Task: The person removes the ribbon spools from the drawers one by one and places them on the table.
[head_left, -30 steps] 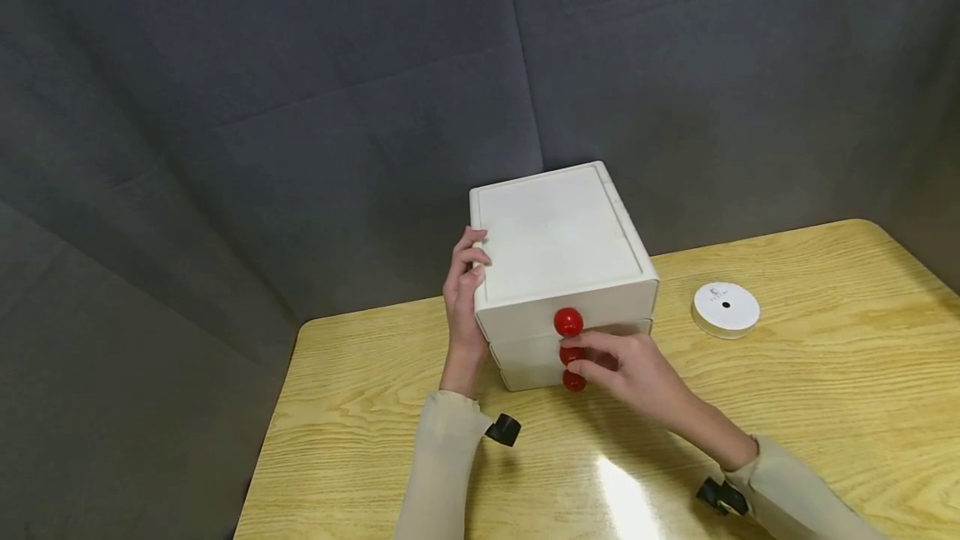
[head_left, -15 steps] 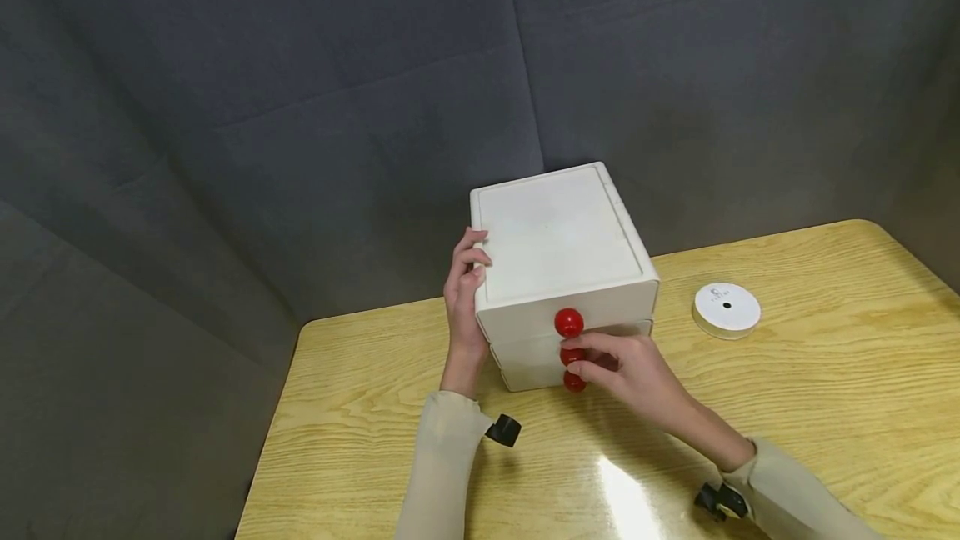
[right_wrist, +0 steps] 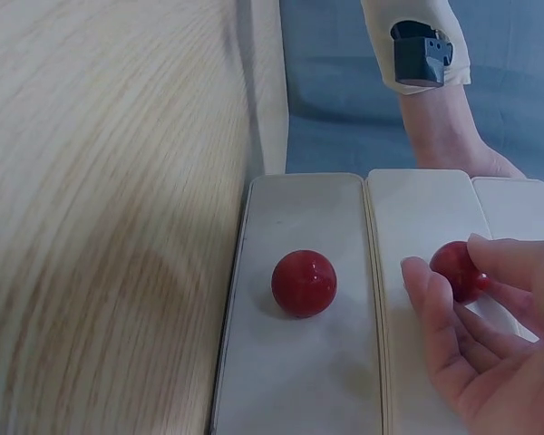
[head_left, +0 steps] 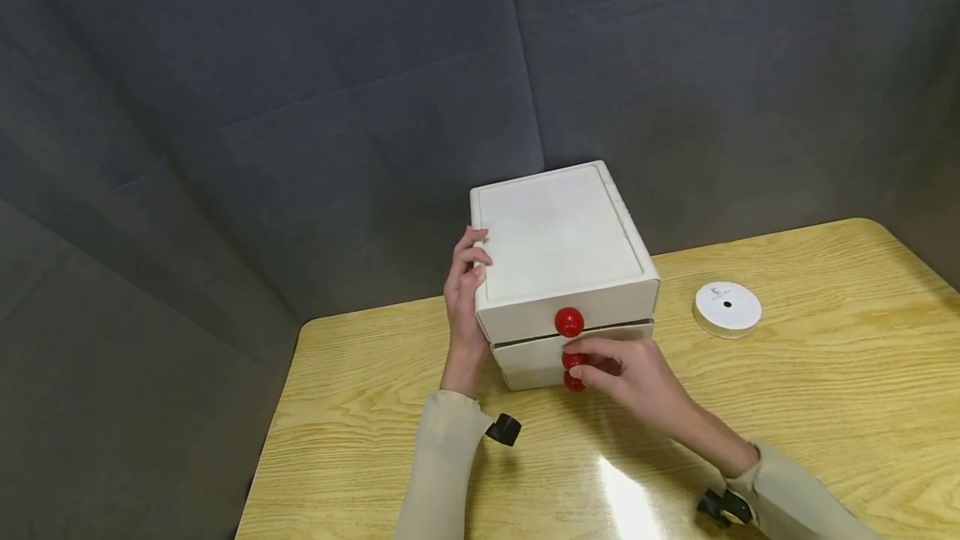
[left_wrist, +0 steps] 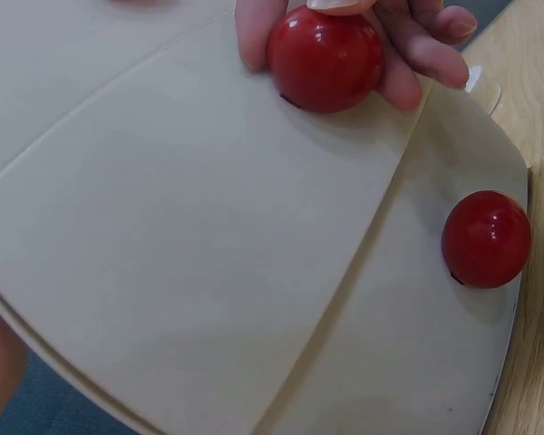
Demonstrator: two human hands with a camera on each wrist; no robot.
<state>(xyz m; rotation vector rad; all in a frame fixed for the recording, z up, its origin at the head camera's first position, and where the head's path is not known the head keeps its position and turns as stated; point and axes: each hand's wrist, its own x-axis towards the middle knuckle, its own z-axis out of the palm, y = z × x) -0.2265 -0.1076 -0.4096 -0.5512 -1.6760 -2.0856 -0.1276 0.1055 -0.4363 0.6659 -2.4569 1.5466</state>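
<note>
A white three-drawer cabinet (head_left: 555, 232) stands on the table, with one round red knob on each drawer. My left hand (head_left: 463, 298) holds the cabinet's left side, its fingertips bent over the top edge. With thumb and fingers, my right hand (head_left: 637, 373) pinches the middle red knob (right_wrist: 456, 269). The middle drawer (head_left: 528, 359) sits slightly forward, a thin dark gap showing above it. Over it, the top knob (head_left: 569, 322) is untouched. Below, the bottom knob (left_wrist: 486, 239) is on a drawer that looks closed. Fingers partly cover the middle knob in the head view.
A flat white ribbon spool (head_left: 727, 307) lies on the wooden table (head_left: 360, 432) to the right of the cabinet. Dark grey cloth (head_left: 337, 107) hangs behind the table and along its sides. Small black wrist cameras (head_left: 504, 430) are worn on both sleeves.
The middle drawer has come slightly forward with my right hand, and a dark gap has appeared under the top drawer. My left hand and the spool stay put.
</note>
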